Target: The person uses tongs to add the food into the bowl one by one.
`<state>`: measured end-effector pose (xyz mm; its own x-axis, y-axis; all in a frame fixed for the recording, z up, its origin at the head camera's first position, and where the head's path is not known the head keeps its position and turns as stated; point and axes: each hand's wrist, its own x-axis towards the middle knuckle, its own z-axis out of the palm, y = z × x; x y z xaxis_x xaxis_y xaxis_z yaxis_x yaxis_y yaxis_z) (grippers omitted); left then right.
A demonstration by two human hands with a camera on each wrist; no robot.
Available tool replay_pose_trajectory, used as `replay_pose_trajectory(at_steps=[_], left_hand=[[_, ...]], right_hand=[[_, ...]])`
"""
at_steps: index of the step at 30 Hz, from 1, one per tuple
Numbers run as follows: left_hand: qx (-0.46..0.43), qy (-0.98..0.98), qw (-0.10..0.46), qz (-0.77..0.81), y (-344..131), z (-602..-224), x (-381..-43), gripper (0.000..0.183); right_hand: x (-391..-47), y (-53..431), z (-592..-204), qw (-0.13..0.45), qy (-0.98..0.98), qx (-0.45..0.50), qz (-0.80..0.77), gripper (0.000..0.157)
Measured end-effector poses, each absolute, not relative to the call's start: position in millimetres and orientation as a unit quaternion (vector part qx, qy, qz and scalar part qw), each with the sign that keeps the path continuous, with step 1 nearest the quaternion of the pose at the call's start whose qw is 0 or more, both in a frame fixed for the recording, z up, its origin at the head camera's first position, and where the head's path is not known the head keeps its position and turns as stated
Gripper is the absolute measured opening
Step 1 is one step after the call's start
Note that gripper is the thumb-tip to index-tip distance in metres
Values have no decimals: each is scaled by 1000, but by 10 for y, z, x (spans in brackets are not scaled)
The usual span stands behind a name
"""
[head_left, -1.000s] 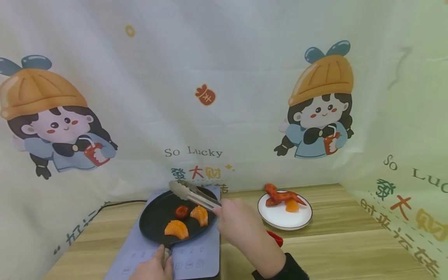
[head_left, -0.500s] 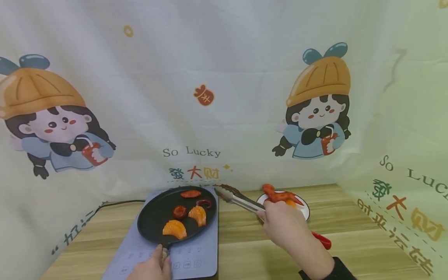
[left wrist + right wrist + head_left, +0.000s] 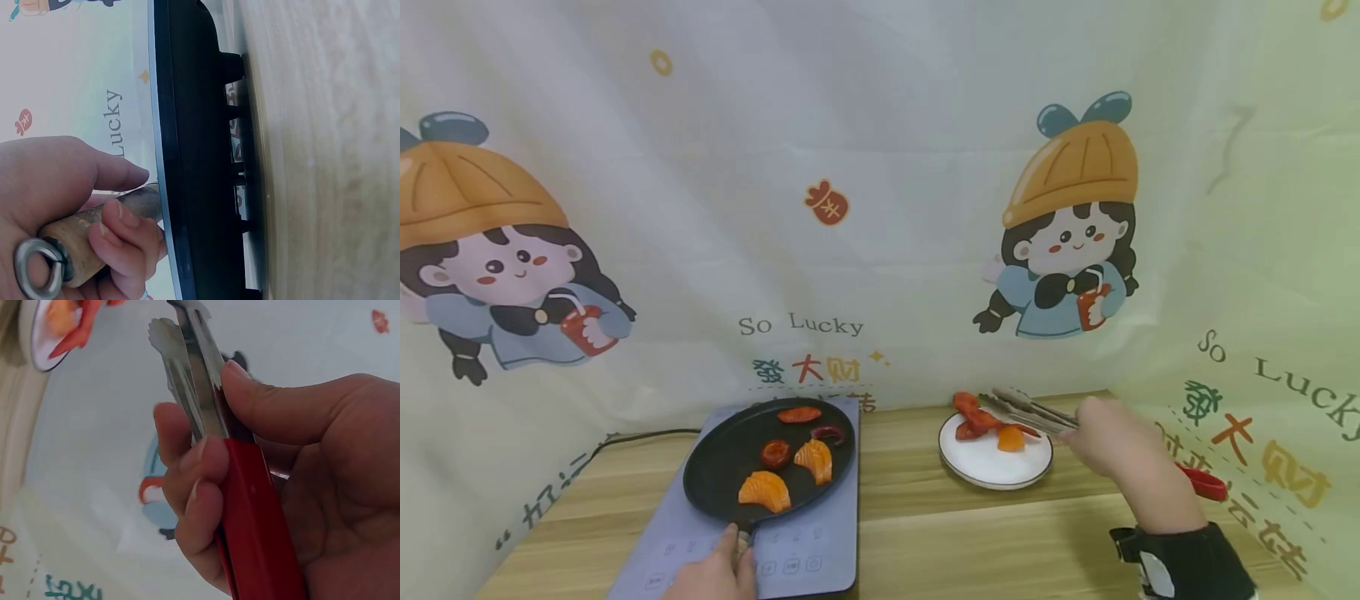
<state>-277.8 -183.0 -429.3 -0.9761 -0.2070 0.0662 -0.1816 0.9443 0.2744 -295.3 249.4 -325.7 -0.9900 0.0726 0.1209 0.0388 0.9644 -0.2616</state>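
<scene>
My left hand [image 3: 715, 573] grips the wooden handle [image 3: 87, 231] of a black frying pan [image 3: 718, 475], thumb along the top. In the pan lie two orange striped slices [image 3: 765, 492], a round reddish piece [image 3: 776, 453], a red oval piece [image 3: 799, 414] and a dark red curved piece [image 3: 829, 433]. My right hand [image 3: 1123, 450] holds metal tongs with red handles [image 3: 256, 512]. The tong tips [image 3: 1000, 402] overlap the back of a white plate [image 3: 988, 471] in the head view. On this plate are a reddish chicken wing [image 3: 970, 408] and an orange chunk [image 3: 1011, 438].
Beneath the pan stands a grey-blue induction cooktop [image 3: 835, 554] on a wood-grain table [image 3: 910, 542]. Its black cord [image 3: 643, 436] runs left along the back. A printed white curtain [image 3: 910, 250] hangs behind and at both sides.
My right hand has carried the tongs from over the pan rightward to the plate, uncovering the red oval and dark curved pieces. My left hand stays on the pan handle.
</scene>
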Motion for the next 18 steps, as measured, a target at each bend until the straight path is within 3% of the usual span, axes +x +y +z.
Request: replay_pose_trajectory(at_steps=[12, 18], left_hand=[[100, -985, 49, -129, -1823, -4278, -2757, 59], [104, -985, 48, -128, -1813, -4264, -2748, 58]], right_hand=[[-3135, 2768, -3469, 36, -982, -72, 172, 21], [-3188, 2818, -3544, 33, -982, -68, 174, 28]])
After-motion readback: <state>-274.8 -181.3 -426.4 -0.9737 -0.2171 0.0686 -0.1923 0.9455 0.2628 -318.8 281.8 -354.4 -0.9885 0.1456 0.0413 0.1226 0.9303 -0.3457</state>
